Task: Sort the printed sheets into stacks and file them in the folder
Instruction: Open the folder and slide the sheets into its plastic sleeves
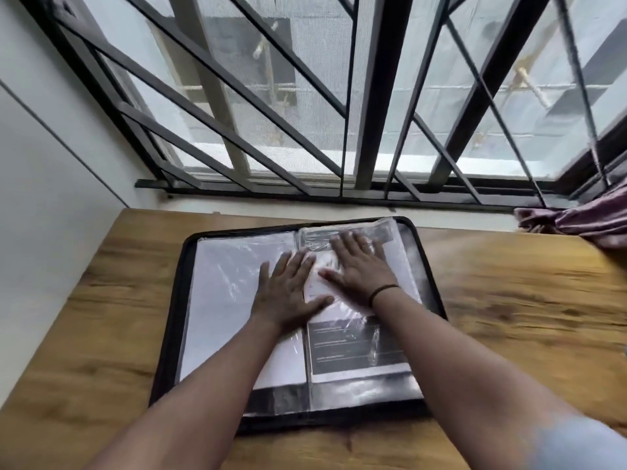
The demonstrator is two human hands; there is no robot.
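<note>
A black zip folder [169, 320] lies open on the wooden table, its clear plastic sleeves facing up. The left sleeve [220, 300] holds white sheets. In the right sleeve sits a printed sheet [356, 351] with dark grey blocks and white text. My left hand [288, 293] lies flat with straight fingers across the folder's middle fold. My right hand [359, 266] presses flat on the right sleeve, fingers spread, a dark band on its wrist. Both hands hold nothing.
The wooden table [526, 317] runs left and right of the folder. A barred window [339, 113] stands just behind the table's far edge. A crumpled mauve cloth [576, 222] lies on the sill at the right. A white wall [51, 164] bounds the left side.
</note>
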